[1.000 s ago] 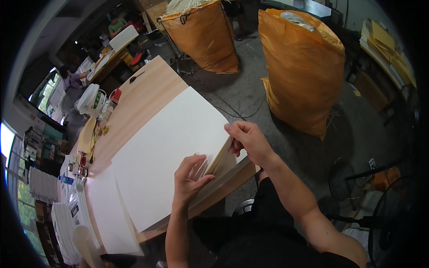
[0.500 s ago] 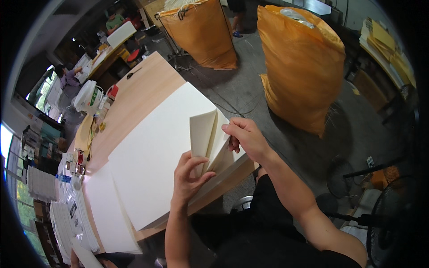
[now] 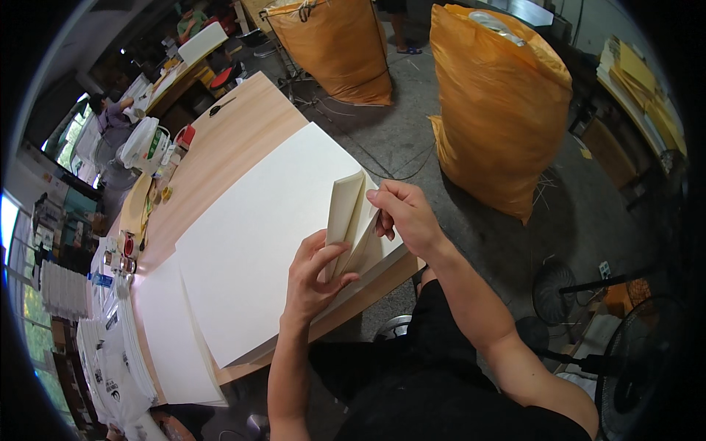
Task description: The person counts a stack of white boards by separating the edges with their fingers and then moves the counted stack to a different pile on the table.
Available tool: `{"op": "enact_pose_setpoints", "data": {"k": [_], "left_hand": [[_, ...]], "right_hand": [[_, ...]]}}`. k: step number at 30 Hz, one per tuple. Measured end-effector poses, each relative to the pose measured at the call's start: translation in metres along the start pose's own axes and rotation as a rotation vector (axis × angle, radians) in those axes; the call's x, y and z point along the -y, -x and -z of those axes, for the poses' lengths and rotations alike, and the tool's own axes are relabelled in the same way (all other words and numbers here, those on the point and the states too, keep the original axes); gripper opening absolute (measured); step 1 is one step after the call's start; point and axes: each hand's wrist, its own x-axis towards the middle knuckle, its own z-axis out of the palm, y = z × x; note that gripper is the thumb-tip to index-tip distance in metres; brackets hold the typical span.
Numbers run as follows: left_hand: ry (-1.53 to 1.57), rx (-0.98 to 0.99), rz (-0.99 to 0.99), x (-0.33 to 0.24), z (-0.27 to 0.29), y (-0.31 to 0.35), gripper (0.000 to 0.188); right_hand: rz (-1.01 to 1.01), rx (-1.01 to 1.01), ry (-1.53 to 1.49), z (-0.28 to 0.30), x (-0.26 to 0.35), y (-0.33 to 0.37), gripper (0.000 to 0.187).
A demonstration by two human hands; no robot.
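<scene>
"What are your hands doing?"

"My left hand (image 3: 309,275) curls round the low end of a folded cream paper (image 3: 344,206). I can't tell how hard it grips. My right hand (image 3: 406,213) pinches the paper's right edge, up high."

"Where's the paper?"

"Over the right side of the big white sheets (image 3: 257,242), which lie on the wooden bench (image 3: 235,121)."

"Which bit is this?"

"I think it's the part where I handle the folds. They stand a little open. The next move seems to need a steady left hand and a gentle right pinch."

"And farther off?"

"A white tub (image 3: 145,147), then two big orange sacks (image 3: 500,110)."
</scene>
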Motion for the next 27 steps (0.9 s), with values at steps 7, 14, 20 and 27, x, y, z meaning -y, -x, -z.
{"op": "enact_pose_setpoints", "data": {"k": [7,14,20,27], "left_hand": [[0.033,-0.031,0.056,-0.001,0.002,0.000,0.044],[0.040,0.000,0.015,0.003,-0.002,-0.002,0.036],[-0.018,-0.006,0.010,0.005,-0.004,0.000,0.061],[0.058,-0.047,0.096,0.000,-0.001,-0.001,0.059]], "right_hand": [[0.039,0.004,0.029,0.002,0.001,0.004,0.034],[-0.008,-0.003,-0.028,0.007,-0.001,0.004,0.034],[0.010,0.013,-0.103,0.007,-0.007,0.005,0.031],[0.612,-0.390,0.704,0.013,-0.028,0.047,0.027]]}}
